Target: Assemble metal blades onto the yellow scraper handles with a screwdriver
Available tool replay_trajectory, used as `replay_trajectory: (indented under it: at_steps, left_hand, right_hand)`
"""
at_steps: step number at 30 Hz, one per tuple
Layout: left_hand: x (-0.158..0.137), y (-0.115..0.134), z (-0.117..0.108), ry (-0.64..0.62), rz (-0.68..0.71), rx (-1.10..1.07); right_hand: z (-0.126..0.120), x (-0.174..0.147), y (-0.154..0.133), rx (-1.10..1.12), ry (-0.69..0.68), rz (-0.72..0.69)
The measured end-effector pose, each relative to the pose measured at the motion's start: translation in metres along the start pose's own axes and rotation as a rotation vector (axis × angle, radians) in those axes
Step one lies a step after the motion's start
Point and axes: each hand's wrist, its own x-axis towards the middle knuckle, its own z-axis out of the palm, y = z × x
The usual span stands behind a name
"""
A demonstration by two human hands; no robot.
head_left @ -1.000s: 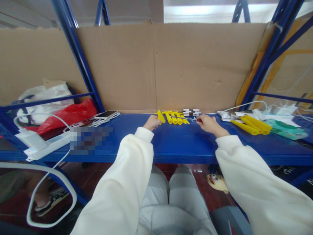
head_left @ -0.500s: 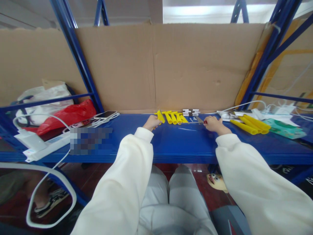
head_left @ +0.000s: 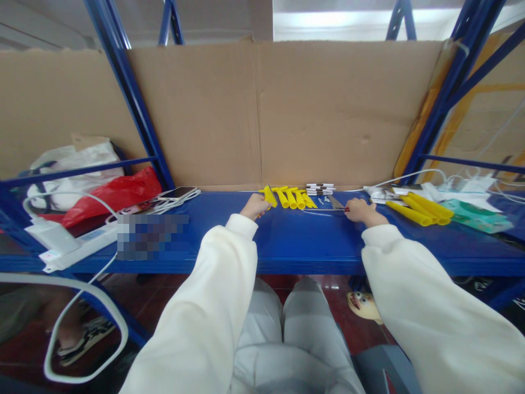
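Note:
My left hand [head_left: 255, 206] is closed on a yellow plastic scraper handle [head_left: 270, 197], held upright at the left end of a row. Beside it lie several more yellow T-shaped handles [head_left: 291, 198] with hollow tube ends toward me. My right hand [head_left: 361, 212] grips the red handle of what looks like a screwdriver [head_left: 324, 209], its thin shaft pointing left along the blue shelf. Close to those fingers lies a small grey metal blade [head_left: 336, 203]. Small white packs with dark bands [head_left: 320, 189] are stacked behind. Most of the red handle is hidden.
The blue shelf [head_left: 299, 241] has a cardboard back wall [head_left: 320, 109]. Yellow tubes [head_left: 424, 209] and a green packet [head_left: 476, 216] lie at right. At left are a white power strip [head_left: 86, 241], a phone [head_left: 178, 192], cables and a red bag [head_left: 118, 194].
My right hand has shifted slightly to the right with the red-handled tool. My left hand keeps the yellow handle in nearly the same place.

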Motion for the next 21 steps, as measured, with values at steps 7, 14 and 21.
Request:
replay_trajectory:
  at_steps: [7,14,21]
  left_hand:
    - [0.003,-0.006,0.003,0.057,0.089,0.323]
    - [-0.009,-0.006,0.008,0.105,0.341,0.613]
    - [-0.008,-0.009,0.015,-0.029,0.441,0.657]
  right_hand:
    - [0.000,0.001,-0.002,0.030,-0.005,0.012]
    - [0.002,0.006,0.001,0.073,0.066,-0.010]
    - [0.004,0.006,0.000,0.100,0.127,-0.008]
